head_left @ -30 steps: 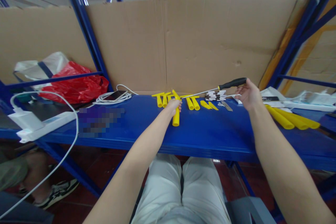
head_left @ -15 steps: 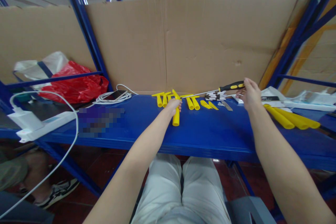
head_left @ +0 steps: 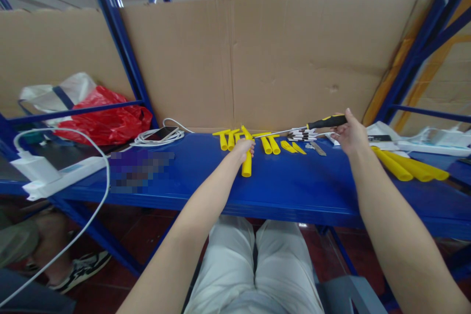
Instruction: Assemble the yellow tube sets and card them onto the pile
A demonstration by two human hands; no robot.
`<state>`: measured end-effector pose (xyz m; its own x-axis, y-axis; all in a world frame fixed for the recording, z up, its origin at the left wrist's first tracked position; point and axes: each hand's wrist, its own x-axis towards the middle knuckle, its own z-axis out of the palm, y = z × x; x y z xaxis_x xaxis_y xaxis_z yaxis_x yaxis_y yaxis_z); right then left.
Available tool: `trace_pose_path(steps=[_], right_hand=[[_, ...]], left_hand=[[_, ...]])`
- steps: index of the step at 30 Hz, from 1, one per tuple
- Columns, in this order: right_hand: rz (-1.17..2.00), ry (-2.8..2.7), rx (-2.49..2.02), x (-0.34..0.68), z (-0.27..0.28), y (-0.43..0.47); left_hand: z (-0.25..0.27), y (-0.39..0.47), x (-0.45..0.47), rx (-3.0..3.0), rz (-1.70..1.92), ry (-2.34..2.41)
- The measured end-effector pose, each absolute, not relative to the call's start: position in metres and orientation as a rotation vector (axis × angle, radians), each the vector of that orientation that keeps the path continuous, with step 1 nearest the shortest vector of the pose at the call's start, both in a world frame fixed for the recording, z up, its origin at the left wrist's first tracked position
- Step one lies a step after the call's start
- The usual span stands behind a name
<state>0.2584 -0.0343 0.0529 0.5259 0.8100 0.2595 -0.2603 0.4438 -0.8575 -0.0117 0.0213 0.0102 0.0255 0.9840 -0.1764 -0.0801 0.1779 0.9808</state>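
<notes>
My left hand (head_left: 243,151) is wrapped around a yellow T-shaped plastic tool (head_left: 247,167), whose thick tubular handle points toward me. A long screwdriver (head_left: 327,121) with a black and yellow handle lies nearly level, its shaft reaching left to the yellow tool's head beside my left fingers. My right hand (head_left: 351,132) pinches the butt end of the screwdriver's handle. Beyond my left hand sit several similar yellow T-shaped tools (head_left: 268,145). Right of them lie flat yellow pieces (head_left: 293,147), a grey metal strip (head_left: 318,149) and a pile of white and dark thin parts (head_left: 301,134).
Three yellow cone-like tubes (head_left: 408,166) rest at the right on the blue table (head_left: 294,181). A coiled white cable with a phone (head_left: 162,133), a red bag (head_left: 106,117) and a power strip (head_left: 66,174) are on the left. Cardboard (head_left: 275,59) stands behind.
My right hand has shifted slightly on the screwdriver's handle, its fingers now nearer the butt end, and the handle appears turned. My left hand and the yellow tool stay in place.
</notes>
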Motion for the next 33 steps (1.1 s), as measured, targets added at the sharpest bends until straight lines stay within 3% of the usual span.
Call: trace_pose_path(steps=[4,11,20,33], right_hand=[[0.833,-0.727,-0.829,0.2577,0.0559,-0.0354],[0.645,-0.787,-0.872,0.2602,0.0487,-0.0288],[0.622,-0.740,-0.897,0.2581,0.0482,-0.0276],[0.745,-0.730,-0.835,0.2551,0.0535,-0.0345]], left_hand=[[0.0095,0.0227,-0.0121,1.029,1.099,1.220],[0.0079,0.0234,-0.0115,1.051,1.092,1.221],[0.0085,0.0224,-0.0109,1.035,1.101,1.212],[0.0093,0.0216,-0.0112,1.020,1.108,1.204]])
